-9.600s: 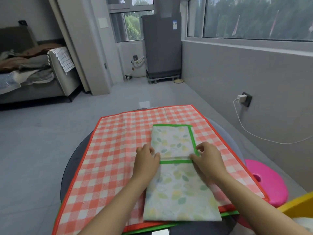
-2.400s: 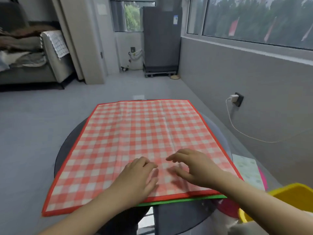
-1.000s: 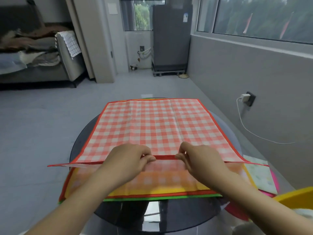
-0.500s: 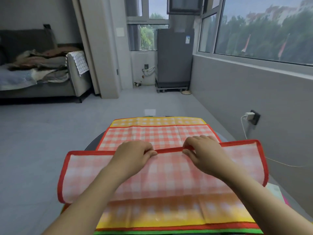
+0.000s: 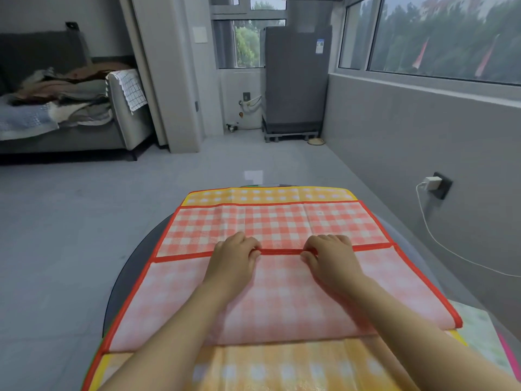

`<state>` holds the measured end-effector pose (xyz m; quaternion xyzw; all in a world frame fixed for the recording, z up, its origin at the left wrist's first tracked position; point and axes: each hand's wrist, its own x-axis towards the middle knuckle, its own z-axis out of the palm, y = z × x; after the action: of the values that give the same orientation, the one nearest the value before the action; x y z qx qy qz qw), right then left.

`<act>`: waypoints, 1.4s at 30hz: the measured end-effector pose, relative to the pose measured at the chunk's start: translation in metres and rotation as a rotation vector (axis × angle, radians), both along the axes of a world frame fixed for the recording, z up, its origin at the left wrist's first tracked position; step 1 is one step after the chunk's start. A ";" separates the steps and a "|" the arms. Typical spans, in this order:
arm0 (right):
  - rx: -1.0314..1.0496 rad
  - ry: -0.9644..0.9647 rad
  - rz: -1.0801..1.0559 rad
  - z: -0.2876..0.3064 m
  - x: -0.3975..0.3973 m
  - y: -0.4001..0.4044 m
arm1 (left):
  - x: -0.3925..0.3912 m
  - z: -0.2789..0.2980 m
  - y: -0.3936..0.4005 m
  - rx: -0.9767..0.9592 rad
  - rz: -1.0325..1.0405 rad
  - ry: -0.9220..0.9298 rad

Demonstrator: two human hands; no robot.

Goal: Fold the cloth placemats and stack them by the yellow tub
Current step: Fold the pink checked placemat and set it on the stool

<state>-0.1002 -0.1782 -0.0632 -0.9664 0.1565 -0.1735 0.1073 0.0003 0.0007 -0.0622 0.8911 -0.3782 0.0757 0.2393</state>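
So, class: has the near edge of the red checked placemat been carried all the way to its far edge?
No: both hands, left hand and right hand, pinch the edge partway up the red checked placemat, far checks uncovered.

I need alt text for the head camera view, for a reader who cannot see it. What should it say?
Two bare hands, left hand and right hand, pinch the red-bordered near edge of a red-and-white checked cloth placemat, folded over partway across itself. It lies on a yellow checked cloth placemat on a dark round table, in a grey room with a sofa.
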 end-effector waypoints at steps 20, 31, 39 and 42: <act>-0.093 -0.012 -0.064 -0.015 0.006 0.008 | -0.057 -0.022 -0.002 0.387 0.050 0.170; 0.022 0.329 0.011 -0.026 -0.038 0.019 | -0.057 -0.028 -0.002 0.414 0.067 0.126; 0.019 0.365 -0.235 -0.024 -0.069 -0.043 | -0.057 -0.028 -0.002 0.414 0.059 0.134; 0.007 0.368 -0.271 -0.023 -0.073 -0.049 | -0.058 -0.027 -0.002 0.411 0.060 0.136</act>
<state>-0.1727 -0.2275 -0.0866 -0.9515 0.3022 -0.0068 0.0563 -0.0573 -0.0010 -0.0893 0.9351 -0.3419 -0.0563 0.0750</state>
